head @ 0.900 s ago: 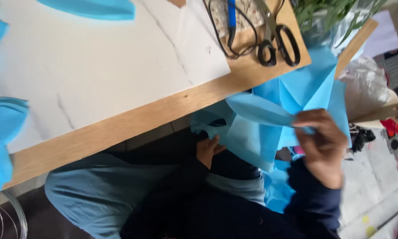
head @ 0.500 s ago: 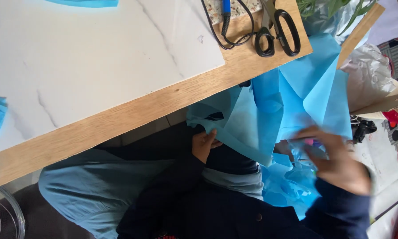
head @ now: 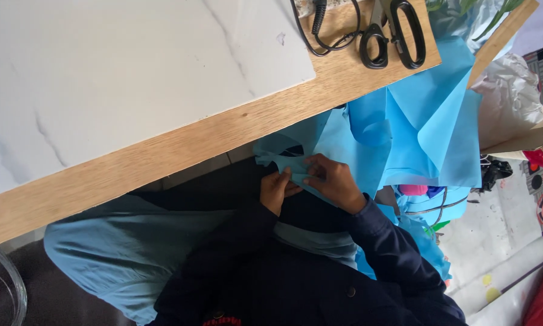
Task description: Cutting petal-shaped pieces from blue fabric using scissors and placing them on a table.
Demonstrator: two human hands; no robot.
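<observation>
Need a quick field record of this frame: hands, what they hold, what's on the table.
left hand: pinching an edge of the blue sheet, below the table edge
right hand: gripping the same fold, close beside the left
blue sheet: large, creased, draped off the table's edge
table: wooden top with a white marbled board on it
scissors: black handles, lying shut on the wood
cable: black, beside scissors

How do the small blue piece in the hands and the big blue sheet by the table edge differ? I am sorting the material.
The small blue piece is narrow and pinched between the left hand and right hand; the big blue sheet is broad and no hand holds it. The piece lies over the lap; the sheet hangs folded below the wooden table edge. Both are the same light blue.
</observation>
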